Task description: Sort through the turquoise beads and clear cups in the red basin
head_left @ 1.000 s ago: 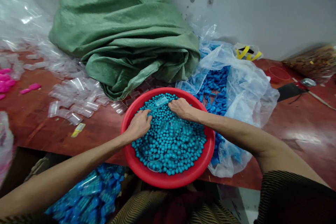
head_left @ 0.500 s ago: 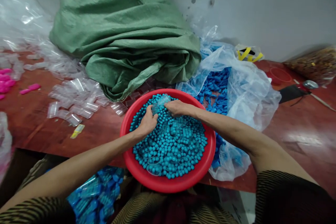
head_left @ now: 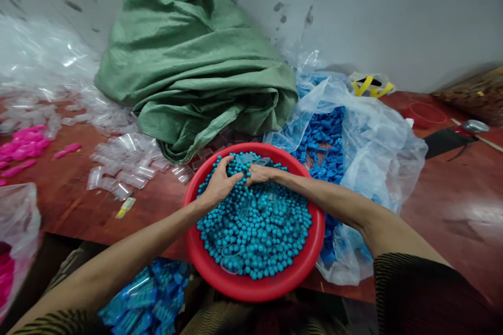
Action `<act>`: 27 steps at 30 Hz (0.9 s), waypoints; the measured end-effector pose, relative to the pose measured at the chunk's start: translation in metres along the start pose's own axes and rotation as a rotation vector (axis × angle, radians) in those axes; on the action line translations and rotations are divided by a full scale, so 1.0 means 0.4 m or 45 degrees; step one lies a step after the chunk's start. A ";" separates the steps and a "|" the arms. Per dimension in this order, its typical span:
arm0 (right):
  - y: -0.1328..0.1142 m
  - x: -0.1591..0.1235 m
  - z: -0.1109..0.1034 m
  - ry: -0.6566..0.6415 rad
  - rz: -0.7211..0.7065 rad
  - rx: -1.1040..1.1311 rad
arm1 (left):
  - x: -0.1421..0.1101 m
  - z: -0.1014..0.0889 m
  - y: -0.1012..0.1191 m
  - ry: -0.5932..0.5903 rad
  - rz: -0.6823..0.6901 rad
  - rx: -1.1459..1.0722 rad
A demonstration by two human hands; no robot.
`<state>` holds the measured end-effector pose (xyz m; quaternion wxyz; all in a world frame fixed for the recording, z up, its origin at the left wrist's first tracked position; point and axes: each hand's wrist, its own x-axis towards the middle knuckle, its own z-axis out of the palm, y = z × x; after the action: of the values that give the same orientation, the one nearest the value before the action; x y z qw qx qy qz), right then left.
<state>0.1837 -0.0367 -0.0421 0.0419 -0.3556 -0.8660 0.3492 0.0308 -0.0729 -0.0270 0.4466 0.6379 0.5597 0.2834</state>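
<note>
A red basin (head_left: 318,251) holds a heap of turquoise beads (head_left: 259,241), with several clear plastic cases (head_left: 231,264) among them. My left hand (head_left: 220,183) is at the basin's left side, thumb and fingers curved around a clump of beads; whether a clear case lies within that clump I cannot make out. Close beside it, my right hand (head_left: 260,174) reaches in from the right, its fingers sunk among the beads and mostly hidden. Clear plastic also shows just beyond both hands.
A large green sack (head_left: 204,73) slumps behind the basin. Clear plastic pieces (head_left: 126,162) and pink pieces (head_left: 25,146) lie leftward on the red table (head_left: 451,188). To the right, a plastic bag (head_left: 369,141) surrounds blue pieces (head_left: 324,136). Filled blue packs (head_left: 145,298) sit below the edge.
My right hand has moved down and sunk its fingers into the beads. The clear case earlier visible between my hands is now obscured by beads. The view has shifted slightly.
</note>
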 end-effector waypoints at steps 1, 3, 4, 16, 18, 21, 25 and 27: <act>-0.005 -0.002 -0.003 0.005 -0.032 0.043 | -0.005 -0.011 0.000 0.011 0.010 0.056; -0.018 -0.005 -0.003 0.038 -0.083 0.140 | -0.013 -0.024 0.001 0.005 0.041 0.167; -0.024 -0.007 0.000 0.059 -0.106 0.192 | -0.017 -0.026 0.002 -0.004 0.069 0.215; -0.102 -0.002 0.058 0.097 -0.129 -0.231 | -0.121 -0.074 -0.011 -0.093 0.049 0.743; -0.109 0.001 0.058 0.023 -0.159 -0.151 | -0.129 -0.080 -0.012 -0.134 0.023 0.811; -0.106 0.010 0.043 -0.131 -0.084 -0.048 | -0.129 -0.083 -0.012 -0.173 0.006 0.867; -0.095 0.010 0.021 -0.128 0.002 0.002 | -0.122 -0.092 -0.017 -0.178 0.071 0.908; -0.093 -0.002 0.021 -0.061 -0.030 -0.025 | -0.117 -0.100 -0.023 -0.217 0.105 0.913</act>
<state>0.1599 -0.0607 -0.0247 0.0216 -0.3374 -0.8742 0.3485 -0.0180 -0.1084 -0.0111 0.2280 0.7973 0.5579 0.0330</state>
